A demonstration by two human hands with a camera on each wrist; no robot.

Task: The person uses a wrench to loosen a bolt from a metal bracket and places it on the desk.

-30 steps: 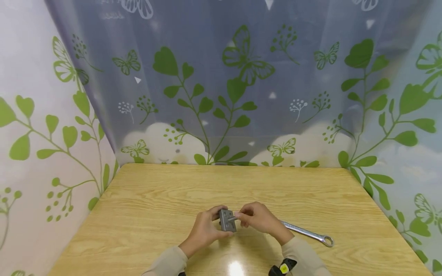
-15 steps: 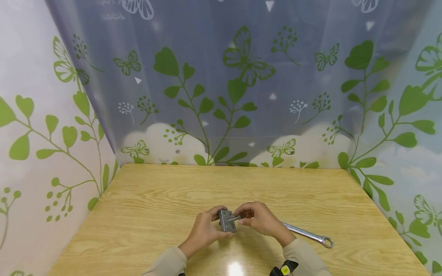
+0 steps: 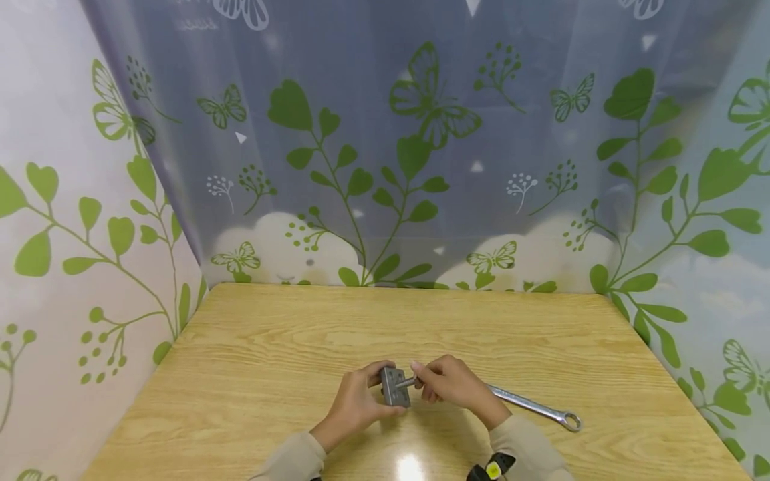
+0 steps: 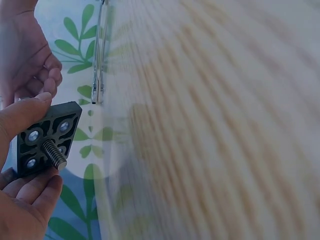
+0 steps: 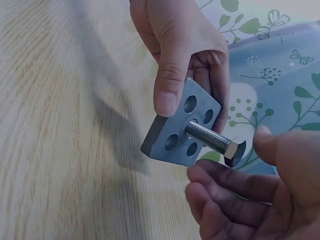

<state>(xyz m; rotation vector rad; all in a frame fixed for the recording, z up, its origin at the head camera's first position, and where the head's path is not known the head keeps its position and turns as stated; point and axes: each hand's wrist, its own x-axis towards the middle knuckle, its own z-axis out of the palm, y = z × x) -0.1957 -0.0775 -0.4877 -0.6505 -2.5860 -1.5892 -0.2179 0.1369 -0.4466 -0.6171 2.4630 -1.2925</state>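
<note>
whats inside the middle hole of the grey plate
A bolt runs through the grey plate: its head and threads show on one side, its threaded tip on the other. The stretch inside is covered.

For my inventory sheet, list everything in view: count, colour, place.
table: one, light wood, below everything
backdrop: panel count unclear, white and blue with green print, around the table
block: one, grey, above the table
bolt: one, silver, through the block's middle
wrench: one, silver, on the table, right of the block
sleeves: two, beige, on the forearms
left grip: one, bare, holding the block
right grip: one, bare, at the bolt head
</note>
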